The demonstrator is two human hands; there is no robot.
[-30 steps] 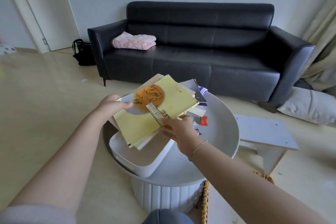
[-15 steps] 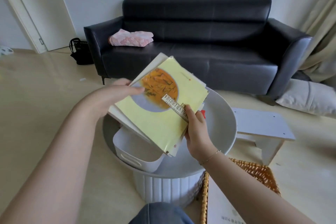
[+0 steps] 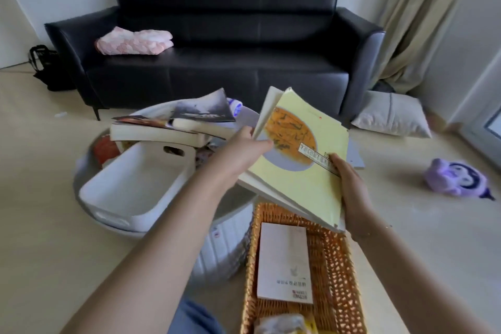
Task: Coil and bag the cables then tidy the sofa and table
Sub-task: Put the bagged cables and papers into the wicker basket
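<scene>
Holding floppy, probably light yellow books (image 3: 301, 168) over the basket's far edge (image 3: 273, 210): left hand (image 3: 244, 150) and right hand (image 3: 349, 184) grasp opposite edges.

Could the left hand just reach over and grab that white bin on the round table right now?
Probably not yet. The left hand grips the yellow books together with the right hand. The white bin sits open just below the left forearm, nothing covering it, so once freed, likely yes.

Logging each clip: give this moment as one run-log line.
left hand: grips yellow books | right hand: grips same | books: over wicker basket | basket: holds white book
</scene>
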